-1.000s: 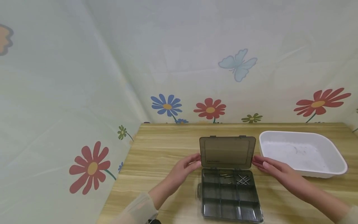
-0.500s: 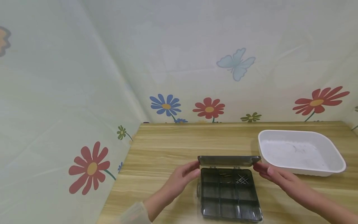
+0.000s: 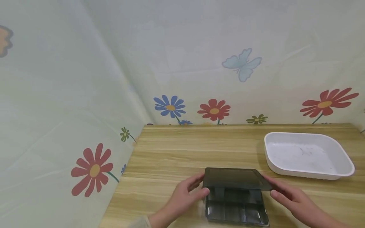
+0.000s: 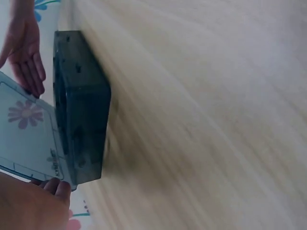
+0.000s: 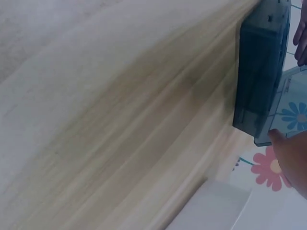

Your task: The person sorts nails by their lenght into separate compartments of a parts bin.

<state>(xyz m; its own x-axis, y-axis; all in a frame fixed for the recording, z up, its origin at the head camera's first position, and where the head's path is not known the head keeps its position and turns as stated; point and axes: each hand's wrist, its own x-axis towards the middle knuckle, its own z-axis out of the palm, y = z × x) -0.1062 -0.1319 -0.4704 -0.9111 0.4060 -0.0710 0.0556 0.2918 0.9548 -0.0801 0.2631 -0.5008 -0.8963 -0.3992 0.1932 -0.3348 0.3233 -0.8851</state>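
A dark see-through compartment box [image 3: 236, 215] rests on the table, its hinged lid [image 3: 232, 178] tilted forward over the rear compartments. My left hand [image 3: 183, 196] touches the lid's left edge, its thumb near the front corner and the fingers beside it. On the opposite side, my right hand [image 3: 293, 199] has extended fingers against the right edge, with the thumb by the front right corner. The left wrist view shows the box's side wall [image 4: 86, 129] and the clear lid [image 4: 26, 129] between both hands. Screws and nails in the back compartments are hidden under the lid.
A white plastic tray [image 3: 310, 175] stands at the right, behind my right hand. The wood-grain table [image 3: 171, 148] ends at a pale cloth backdrop [image 3: 194, 63] printed with flowers and a butterfly.
The lid has swung from upright down toward me over the box, covering the back row with its screws and nails. Both hands have moved along its sides slightly downward and nearer.
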